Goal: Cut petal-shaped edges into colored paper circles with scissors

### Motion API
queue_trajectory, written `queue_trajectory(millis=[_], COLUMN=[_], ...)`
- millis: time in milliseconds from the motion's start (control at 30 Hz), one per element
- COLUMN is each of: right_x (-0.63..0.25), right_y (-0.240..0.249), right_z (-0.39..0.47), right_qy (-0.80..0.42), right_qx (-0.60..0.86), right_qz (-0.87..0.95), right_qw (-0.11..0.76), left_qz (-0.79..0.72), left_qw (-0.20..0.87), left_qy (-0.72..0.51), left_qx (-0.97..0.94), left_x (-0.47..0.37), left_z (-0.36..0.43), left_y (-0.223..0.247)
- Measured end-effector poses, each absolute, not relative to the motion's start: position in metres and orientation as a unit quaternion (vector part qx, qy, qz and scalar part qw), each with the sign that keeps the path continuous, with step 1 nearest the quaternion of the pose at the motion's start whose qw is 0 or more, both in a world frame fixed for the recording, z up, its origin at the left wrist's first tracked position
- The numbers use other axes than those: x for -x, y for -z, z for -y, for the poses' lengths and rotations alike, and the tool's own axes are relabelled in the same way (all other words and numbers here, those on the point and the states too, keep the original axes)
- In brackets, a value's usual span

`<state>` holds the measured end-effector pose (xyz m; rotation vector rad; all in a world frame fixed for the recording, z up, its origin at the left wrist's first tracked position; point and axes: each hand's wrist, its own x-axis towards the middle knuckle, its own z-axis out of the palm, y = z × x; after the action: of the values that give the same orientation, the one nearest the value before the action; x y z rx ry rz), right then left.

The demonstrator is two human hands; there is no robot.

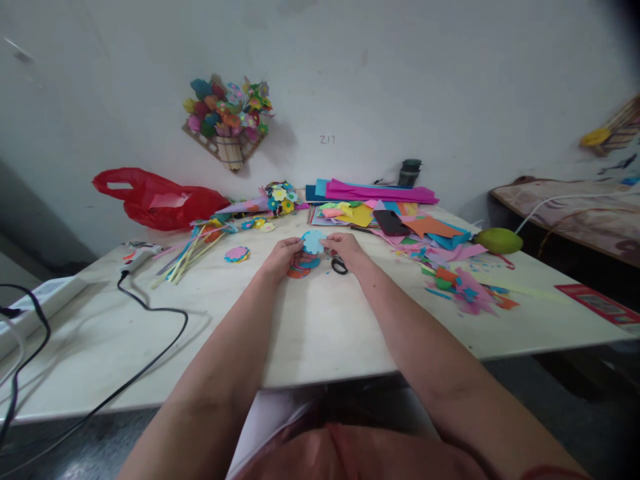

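Note:
A light blue paper flower with a scalloped edge is held up between my two hands over the white table. The fingers of my left hand pinch its left edge, and my right hand pinches its right edge. Below it lie an orange paper piece and a blue one. Scissors with black handles rest just under my right hand. To the left is a small stack of scalloped paper flowers, pink on top.
Paper strips, a red plastic bag and a glue gun with a cord lie left. Coloured sheets, a dark phone and paper scraps are at the right. A power strip sits far left.

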<state>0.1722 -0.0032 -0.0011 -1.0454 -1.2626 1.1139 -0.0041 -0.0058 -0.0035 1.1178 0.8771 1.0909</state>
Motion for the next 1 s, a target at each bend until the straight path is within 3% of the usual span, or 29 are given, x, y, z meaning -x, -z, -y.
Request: queue_trajectory(millis=[267, 600, 767, 1000], right_x=[-0.1703, -0.167, -0.1685, -0.1725], right_y=[0.0018, 0.0022, -0.0008, -0.0021], right_z=[0.0032, 0.0042, 0.0068, 0.0078], right_qy=[-0.466, -0.455, -0.487, -0.554], right_qx=[0.447, 0.458, 0.45, 0.455], right_qz=[0.526, 0.545, 0.501, 0.471], right_qw=[0.553, 0.535, 0.557, 0.515], left_qz=[-0.379, -0.407, -0.411, -0.41], left_qw=[0.641, 0.586, 0.592, 0.598], left_qy=[-0.472, -0.439, -0.431, -0.424], left_qx=[-0.472, -0.545, -0.542, -0.543], left_x=[0.0024, 0.0074, 0.0072, 0.0083], left_z=[0.0032, 0.0055, 0.0056, 0.0048], left_y=[0.0028, 0.009, 0.0073, 0.0082])
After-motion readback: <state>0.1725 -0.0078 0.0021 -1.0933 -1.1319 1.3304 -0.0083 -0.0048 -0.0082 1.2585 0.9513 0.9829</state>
